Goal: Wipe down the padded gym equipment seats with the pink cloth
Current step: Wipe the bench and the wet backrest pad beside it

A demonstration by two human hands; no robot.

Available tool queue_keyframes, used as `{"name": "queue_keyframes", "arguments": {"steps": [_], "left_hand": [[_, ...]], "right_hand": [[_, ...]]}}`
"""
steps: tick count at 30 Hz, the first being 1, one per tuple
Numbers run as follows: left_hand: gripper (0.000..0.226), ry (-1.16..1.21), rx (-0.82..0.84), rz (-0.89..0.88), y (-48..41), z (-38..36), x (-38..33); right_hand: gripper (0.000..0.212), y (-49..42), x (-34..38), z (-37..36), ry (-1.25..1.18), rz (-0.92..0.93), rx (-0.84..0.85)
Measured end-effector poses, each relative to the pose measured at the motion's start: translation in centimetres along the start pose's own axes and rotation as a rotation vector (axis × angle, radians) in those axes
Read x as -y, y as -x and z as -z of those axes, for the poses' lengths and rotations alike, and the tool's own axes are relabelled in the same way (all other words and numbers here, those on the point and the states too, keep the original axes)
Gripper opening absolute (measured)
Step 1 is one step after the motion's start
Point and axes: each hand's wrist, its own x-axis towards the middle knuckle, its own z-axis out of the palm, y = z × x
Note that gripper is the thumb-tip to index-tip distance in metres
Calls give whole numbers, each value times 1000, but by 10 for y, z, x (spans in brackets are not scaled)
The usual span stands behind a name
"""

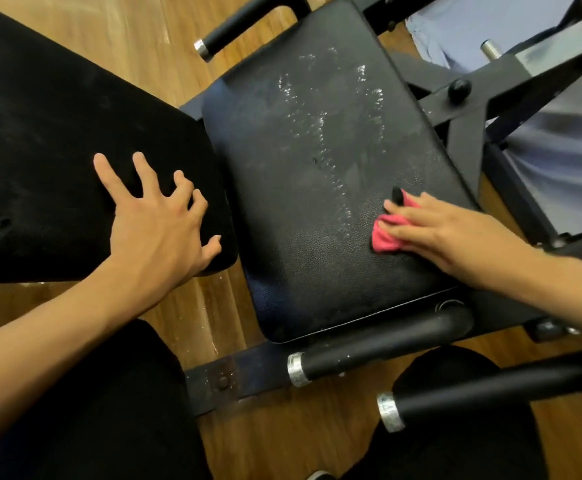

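Wooden gym floor underfoot, right hand with flat fingers pressing pink cloth on right edge of damp-streaked black seat pad, left hand splayed, fingers released, on neighbouring left pad.

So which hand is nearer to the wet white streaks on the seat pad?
The right hand. It presses the pink cloth on the seat pad, just right of the wet streaks. The left hand rests on the other black pad, off to the left.
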Motion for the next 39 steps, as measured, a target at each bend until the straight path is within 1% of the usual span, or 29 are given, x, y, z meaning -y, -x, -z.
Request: {"name": "queue_keyframes", "arguments": {"steps": [1,3,5,8,10,12,14,16,21,24,27,31,34,35,36,38,39], "left_hand": [[87,10,-1,-1,0,0,1],[87,13,-1,-1,-1,-2,0],[87,13,-1,-5,0,-2,0],[86,2,-2,-5,2,0,0],[86,-15,-3,3,2,1,0],[85,-9,-4,2,5,3,0],[85,-7,-18,-3,4,2,-1],[86,-19,-16,5,3,0,-1],[88,0,-11,-5,0,0,0],[89,-13,-1,2,0,1,-1],[88,-12,6,-5,1,2,-1],[87,-14,1,-7,0,2,-1],[87,-11,-7,-10,0,-1,-2],[87,-13,-15,-10,-1,-2,-2],[88,-14,-24,-11,-1,-2,-1],[88,-11,-24,-13,1,-2,0],[88,-8,-26,-17,1,-1,0]], "right_hand": [[57,19,-2,0,-1,68,33],[50,44,-12,1,7,207,100],[47,40,-24,1,50,304,145],[48,0,-17,-1,124,393,128],[49,-34,5,-11,164,470,77],[47,-65,33,-28,169,542,71],[46,-81,50,-42,179,581,98],[46,-76,48,-39,160,613,117],[44,-5,-27,-10,81,622,167],[44,8,-46,-4,94,606,199],[46,-16,-21,-10,120,635,197],[37,-76,60,-46,129,768,121],[31,-118,120,-82,102,861,182],[31,-123,128,-86,108,879,211],[30,-122,127,-87,114,901,204],[30,-101,104,-78,86,935,153],[29,-84,86,-67,72,935,159]]}}
